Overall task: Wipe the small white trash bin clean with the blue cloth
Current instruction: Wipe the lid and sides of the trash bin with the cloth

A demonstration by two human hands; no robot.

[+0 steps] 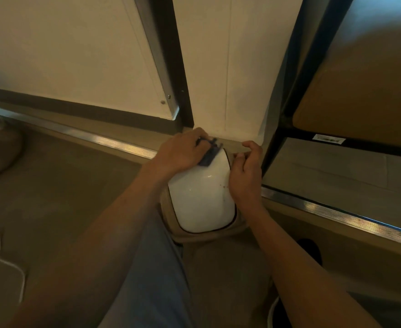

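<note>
The small white trash bin stands on the floor against the wall, seen from above, with a glossy white domed lid inside a beige rim. My left hand grips the blue cloth and presses it on the far left part of the lid. My right hand holds the bin's right side, its fingers curled over the far right edge. Small dark specks show on the lid near my right hand.
A white wall with a dark vertical post rises behind the bin. A black-framed shelf unit stands to the right. A metal floor strip runs along the wall. My leg in grey trousers is below the bin.
</note>
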